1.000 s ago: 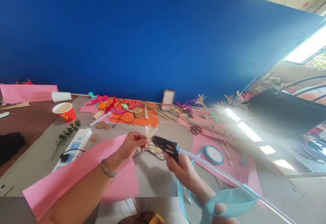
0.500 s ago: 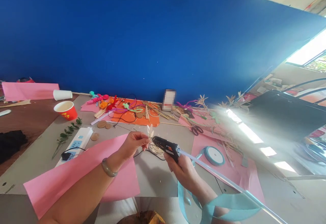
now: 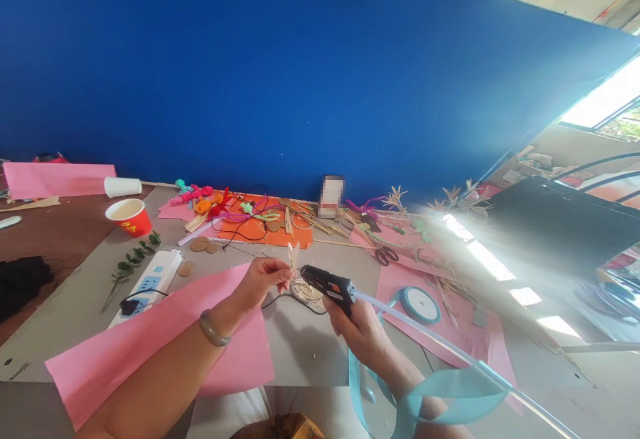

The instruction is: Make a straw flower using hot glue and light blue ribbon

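Observation:
Between the pinched thumb and fingers of my left hand (image 3: pixel 267 278) is a small pale dried flower (image 3: pixel 294 254), its petals pointing up. My right hand (image 3: pixel 361 326) is wrapped round the grip of a black glue gun (image 3: pixel 327 286). The nozzle points left toward the flower, a small gap apart from it. From the gun's back runs a long clear glue stick (image 3: pixel 425 336). Behind and below the nozzle lies a coil of pale strands (image 3: pixel 306 291) on the grey board. A light blue ribbon (image 3: pixel 450 396) loops by my right forearm.
Pink paper (image 3: pixel 165 346) lies under my left arm, beside a white power strip (image 3: pixel 153 286). A red paper cup (image 3: pixel 128 218) stands at left. Scissors (image 3: pixel 387 255) and a ribbon spool (image 3: pixel 420 306) lie at right. Craft bits on orange paper (image 3: pixel 240 229) line the blue wall (image 3: pixel 280 79).
The glue gun's nozzle has drawn slightly right, away from the flower. My left hand has stayed almost in place, with the flower turned a little.

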The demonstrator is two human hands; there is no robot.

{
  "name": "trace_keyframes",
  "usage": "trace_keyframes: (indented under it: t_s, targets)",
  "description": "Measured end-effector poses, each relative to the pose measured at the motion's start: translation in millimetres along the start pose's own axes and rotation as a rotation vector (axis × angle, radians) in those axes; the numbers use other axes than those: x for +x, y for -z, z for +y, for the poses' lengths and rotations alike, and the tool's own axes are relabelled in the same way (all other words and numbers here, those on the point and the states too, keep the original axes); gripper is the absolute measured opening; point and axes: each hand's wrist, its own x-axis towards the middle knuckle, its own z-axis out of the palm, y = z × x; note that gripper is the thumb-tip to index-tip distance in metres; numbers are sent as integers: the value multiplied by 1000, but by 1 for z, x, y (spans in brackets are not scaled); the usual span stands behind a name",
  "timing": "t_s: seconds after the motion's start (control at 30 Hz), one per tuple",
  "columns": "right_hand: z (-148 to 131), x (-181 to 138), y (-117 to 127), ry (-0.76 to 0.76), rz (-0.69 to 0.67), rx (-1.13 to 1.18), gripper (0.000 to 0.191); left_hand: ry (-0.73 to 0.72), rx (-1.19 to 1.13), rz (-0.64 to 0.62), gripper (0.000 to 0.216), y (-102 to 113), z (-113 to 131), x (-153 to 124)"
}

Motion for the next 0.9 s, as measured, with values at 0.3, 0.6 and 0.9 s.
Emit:
trace_keyframes:
  t_s: [0.3,0.6,0.9]
  targets:
    - [2,5,-2,-78,31,280,45,17,9,4,24,-4,5,-2]
    - [-3,27,-28,-271,123,746,34,3,25,-82,23,-7,8,-5]
    - [-6,40,-41,-353,63,1028,37,4,86,-150,25,-7,9,-7]
